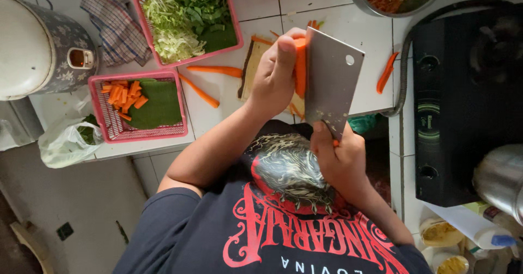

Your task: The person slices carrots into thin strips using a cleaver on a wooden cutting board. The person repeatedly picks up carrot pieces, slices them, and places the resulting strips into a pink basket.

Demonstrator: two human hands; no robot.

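- The left hand (278, 75) presses down on a carrot (300, 67), fingers curled over it and thumb laid along its near side, holding it upright on edge against the board (251, 67).
- The right hand (339, 157) is wrapped tight round the handle of a cleaver (329, 83); the handle itself is hidden in the fist.
- The cleaver's broad blade stands on edge, flat side touching the carrot's right face, with bits of vegetable stuck to the steel.
- The board lies on the white tiled counter (305, 1), mostly covered by the left hand.
- Loose carrot strips (210, 71) lie on the tiles just left of the board; another strip (386, 73) lies to the right, near the stove (468, 105).
- A pink basket (109, 127) at the left holds cut carrot pieces and a green leaf.
- A second pink basket (143, 12) behind it holds shredded cabbage and chopped greens.
- A metal bowl (362, 4) of mixed shredded vegetables sits at the top edge.
- A rice cooker (60, 56) and a checked cloth (114, 23) sit at the far left, a plastic bag (62, 143) below them.
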